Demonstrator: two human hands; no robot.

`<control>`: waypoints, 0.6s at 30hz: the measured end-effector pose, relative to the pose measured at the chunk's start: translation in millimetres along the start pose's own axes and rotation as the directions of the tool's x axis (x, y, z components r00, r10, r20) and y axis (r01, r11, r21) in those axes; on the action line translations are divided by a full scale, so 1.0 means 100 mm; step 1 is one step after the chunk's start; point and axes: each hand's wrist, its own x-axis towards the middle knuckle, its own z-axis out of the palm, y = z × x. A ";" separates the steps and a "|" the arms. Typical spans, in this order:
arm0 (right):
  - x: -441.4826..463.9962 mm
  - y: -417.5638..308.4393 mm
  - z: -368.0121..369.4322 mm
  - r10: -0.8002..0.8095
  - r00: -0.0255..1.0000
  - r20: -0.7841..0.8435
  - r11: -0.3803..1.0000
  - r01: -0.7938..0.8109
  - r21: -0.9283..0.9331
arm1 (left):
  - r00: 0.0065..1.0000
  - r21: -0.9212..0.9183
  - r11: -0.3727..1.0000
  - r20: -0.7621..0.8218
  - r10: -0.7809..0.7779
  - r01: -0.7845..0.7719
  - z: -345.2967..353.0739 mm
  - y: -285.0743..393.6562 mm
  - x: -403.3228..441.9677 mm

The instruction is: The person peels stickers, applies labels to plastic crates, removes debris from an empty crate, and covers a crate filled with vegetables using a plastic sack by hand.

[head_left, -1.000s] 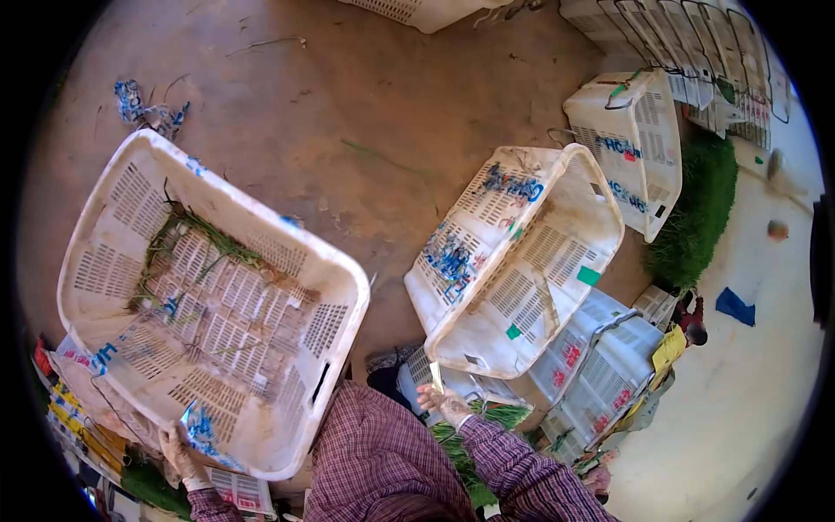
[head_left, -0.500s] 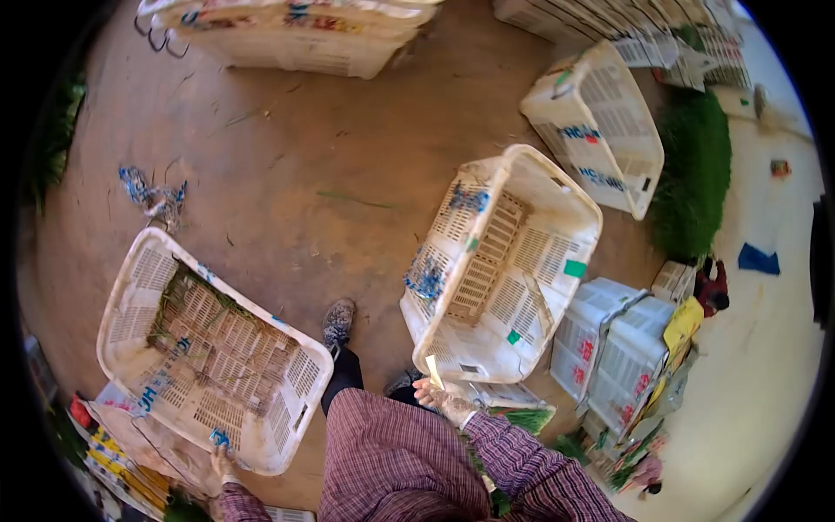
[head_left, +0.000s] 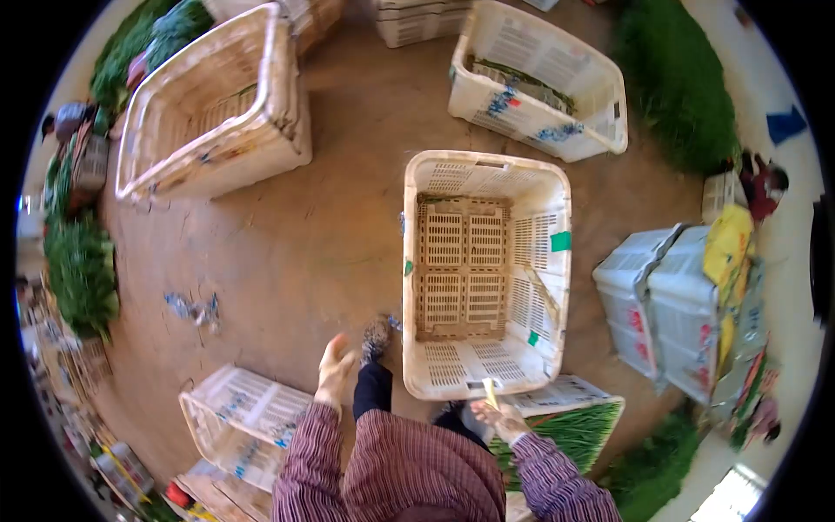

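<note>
White plastic, soiled and perforated, forms the central crate (head_left: 450,365), which sits upright on the brown floor (head_left: 348,235) directly ahead of the person, its opening facing up. Its slatted base shows brown staining; green tape patches (head_left: 560,241) are noted on the right-hand wall. Right hand (head_left: 498,420): at the crate's near rim, fingers closed on a pale yellow strip (head_left: 491,394); whether they also grip the rim cannot be told. Left hand (head_left: 334,370): fingers released and spread, held above the floor beside a patterned shoe (head_left: 376,339), apart from the central crate. Just beside the right hand, a container of green stalks (head_left: 578,435) lies partly behind the central crate. A tipped crate (head_left: 248,391) is near the left sleeve. Blue-and-white tangled material (head_left: 196,310) lies on the floor, well apart from both hands. Further out are stacked crates (head_left: 300,143) at upper left, another white crate (head_left: 474,96) at upper right, and strapped pale containers (head_left: 683,300) at right, with yellow sheeting (head_left: 731,244) against them.
</note>
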 end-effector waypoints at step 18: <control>1.19 0.97 0.75 -0.161 0.982 -0.096 0.946 0.126 -0.297 | 0.843 0.416 0.801 0.503 0.191 -0.430 1.51 0.87 3.16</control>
